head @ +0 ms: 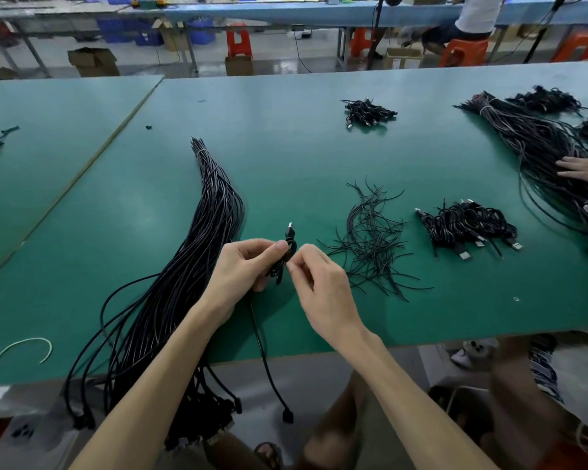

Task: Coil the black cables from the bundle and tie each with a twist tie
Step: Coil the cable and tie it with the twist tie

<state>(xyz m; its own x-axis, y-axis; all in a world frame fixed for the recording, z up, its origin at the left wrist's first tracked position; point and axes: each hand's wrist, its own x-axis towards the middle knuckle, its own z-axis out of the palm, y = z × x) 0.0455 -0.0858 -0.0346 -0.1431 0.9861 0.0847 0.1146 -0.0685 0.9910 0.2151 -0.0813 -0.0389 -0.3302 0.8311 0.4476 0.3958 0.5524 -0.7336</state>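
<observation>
A large bundle of black cables (197, 252) lies on the counter (286, 147), so much remains. The left hand (241, 266) grips a partly coiled cable (284, 257), its tail hanging off the edge, and the right hand (319, 276) pinches the same coil. Twist ties (370, 245) and tied coils (465, 228) lie to the right

1. The left hand (245, 266) grips a small black coil (286, 254) above the tabletop (286, 157), with the thumb on top. A plug sticks up from the coil.
2. The right hand (319, 283) pinches the coil's right side.
3. The coil's tail (264, 362) hangs over the near edge.
4. The bundle (201, 239) lies just left of the hands.
5. Loose ties (370, 239) lie to the right, with a heap of coiled cables (465, 228) beyond them.
6. Another person's hand (584, 171) rests on a second bundle (540, 147) at far right.
</observation>
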